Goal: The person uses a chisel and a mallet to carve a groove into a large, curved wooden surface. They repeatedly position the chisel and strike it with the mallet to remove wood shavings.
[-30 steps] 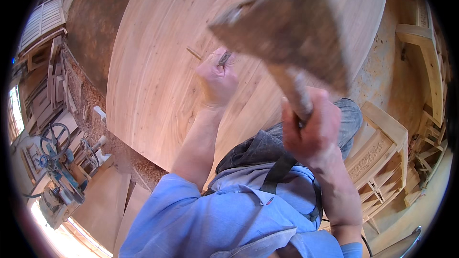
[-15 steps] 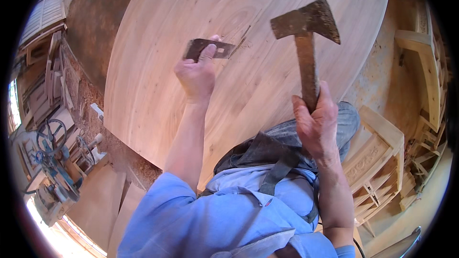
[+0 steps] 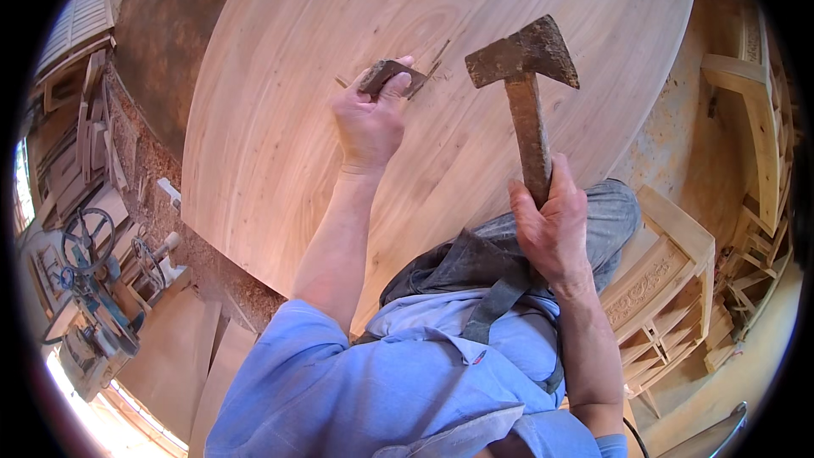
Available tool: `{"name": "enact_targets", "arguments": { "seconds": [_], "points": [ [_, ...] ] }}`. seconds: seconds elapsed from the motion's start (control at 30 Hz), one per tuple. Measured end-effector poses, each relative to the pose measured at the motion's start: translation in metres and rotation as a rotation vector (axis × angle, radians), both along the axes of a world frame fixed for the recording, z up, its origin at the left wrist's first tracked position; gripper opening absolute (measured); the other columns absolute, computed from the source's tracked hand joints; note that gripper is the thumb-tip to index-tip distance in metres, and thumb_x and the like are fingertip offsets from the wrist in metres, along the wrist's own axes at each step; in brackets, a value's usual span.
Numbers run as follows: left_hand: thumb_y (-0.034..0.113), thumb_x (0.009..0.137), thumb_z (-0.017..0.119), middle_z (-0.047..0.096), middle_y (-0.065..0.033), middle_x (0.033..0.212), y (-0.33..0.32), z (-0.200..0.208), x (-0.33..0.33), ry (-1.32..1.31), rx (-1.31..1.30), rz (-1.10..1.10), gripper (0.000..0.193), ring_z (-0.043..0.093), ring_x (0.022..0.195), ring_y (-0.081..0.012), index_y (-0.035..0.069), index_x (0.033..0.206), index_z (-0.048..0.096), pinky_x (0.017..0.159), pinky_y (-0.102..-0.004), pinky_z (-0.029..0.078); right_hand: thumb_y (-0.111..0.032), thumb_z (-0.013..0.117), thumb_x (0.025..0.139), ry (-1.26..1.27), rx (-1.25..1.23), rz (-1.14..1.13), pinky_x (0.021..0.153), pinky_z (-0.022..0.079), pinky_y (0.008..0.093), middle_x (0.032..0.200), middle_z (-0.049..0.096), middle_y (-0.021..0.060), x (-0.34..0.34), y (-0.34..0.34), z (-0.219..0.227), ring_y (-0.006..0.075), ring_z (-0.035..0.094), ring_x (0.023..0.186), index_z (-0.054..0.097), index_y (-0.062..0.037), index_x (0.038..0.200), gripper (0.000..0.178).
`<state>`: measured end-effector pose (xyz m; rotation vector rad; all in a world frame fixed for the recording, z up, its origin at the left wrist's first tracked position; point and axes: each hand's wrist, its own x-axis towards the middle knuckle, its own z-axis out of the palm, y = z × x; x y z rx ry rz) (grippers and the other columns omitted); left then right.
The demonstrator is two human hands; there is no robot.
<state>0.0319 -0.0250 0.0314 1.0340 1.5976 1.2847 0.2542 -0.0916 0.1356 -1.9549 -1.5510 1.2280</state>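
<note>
Axe (image 3: 526, 110) in the right hand (image 3: 553, 229), metal plate (image 3: 415, 80) in the left hand (image 3: 371, 127): the person leans over a broad, pale wooden panel (image 3: 271, 136) with a curved rim. The right hand's fingers are curled around the lower part of the axe's handle, thumb lying along it, and the rusty head points away to the far side, over the right half of the panel. The left hand is farther off and to the left, its fingers bent in and its thumb pressing on the dark plate, which is gripped firmly. The plate's right end is beside a narrow slit (image 3: 439, 58) in the panel; whether it touches the wood I can't tell. A thin wooden strip (image 3: 341, 81) pokes out left of that hand.

Dark trousers (image 3: 475, 259) and a blue shirt (image 3: 381, 399) fill the near side. On the right is a wooden frame with a carved panel (image 3: 640, 284). To the left, sawdust (image 3: 216, 259) lies along the big panel's edge, with offcuts (image 3: 85, 165) heaped beyond and a blue machine (image 3: 110, 331) with a spoked handwheel (image 3: 88, 241) nearer.
</note>
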Motion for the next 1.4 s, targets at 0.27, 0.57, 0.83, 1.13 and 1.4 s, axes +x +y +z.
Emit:
{"name": "enact_targets", "arguments": {
  "seconds": [0.27,0.57,0.83,1.13,1.4],
  "points": [
    [0.001,0.092,0.073,0.078,-0.014,0.093,-0.005,-0.011,0.007,0.189,0.028,-0.053,0.018,0.073,0.082,-0.016,-0.002,0.109,0.076,0.077,-0.029,0.056,-0.004,0.068,0.089,-0.017,0.39,0.177,0.061,0.051,0.049,0.072,0.06,0.0215,-0.013,0.015,0.026,0.0431,0.066,0.07,0.053,-0.0029,0.104,0.021],
    [-0.001,0.092,0.07,0.075,-0.0147,0.086,-0.006,-0.026,0.0,0.175,0.075,-0.012,0.014,0.07,0.074,-0.0201,-0.002,0.104,0.076,0.067,-0.0297,0.051,-0.01,0.064,0.092,-0.211,0.071,0.346,0.065,0.049,0.0558,0.076,0.064,0.0256,-0.018,0.024,0.017,0.0481,0.065,0.076,0.049,-0.0013,0.101,0.02],
    [0.0,0.094,0.072,0.078,-0.0097,0.103,0.007,0.012,-0.007,-0.074,0.053,0.066,0.016,0.071,0.091,-0.0123,-0.006,0.108,0.077,0.084,-0.0273,0.057,-0.01,0.065,0.091,0.01,-0.14,-0.172,0.064,0.05,0.0397,0.07,0.058,0.0175,0.03,-0.011,-0.018,0.0288,0.058,0.063,0.054,-0.0003,0.103,0.019],
    [0.001,0.094,0.073,0.078,-0.0067,0.103,0.016,-0.006,0.006,-0.038,0.025,0.002,0.017,0.07,0.09,-0.0109,-0.005,0.109,0.077,0.084,-0.0268,0.055,-0.009,0.066,0.091,0.039,-0.116,-0.183,0.063,0.049,0.0363,0.069,0.055,0.0106,0.022,-0.008,-0.015,0.0177,0.053,0.063,0.055,-0.0018,0.103,0.018],
    [0.002,0.094,0.073,0.078,-0.0047,0.099,0.019,-0.003,0.016,-0.037,0.017,0.012,0.018,0.068,0.086,-0.0097,-0.003,0.111,0.077,0.081,-0.0257,0.055,-0.01,0.065,0.092,-0.001,-0.072,-0.06,0.063,0.049,0.0436,0.07,0.056,0.0216,0.018,-0.004,-0.015,0.0396,0.059,0.064,0.052,-0.002,0.105,0.02]
  ]
}}
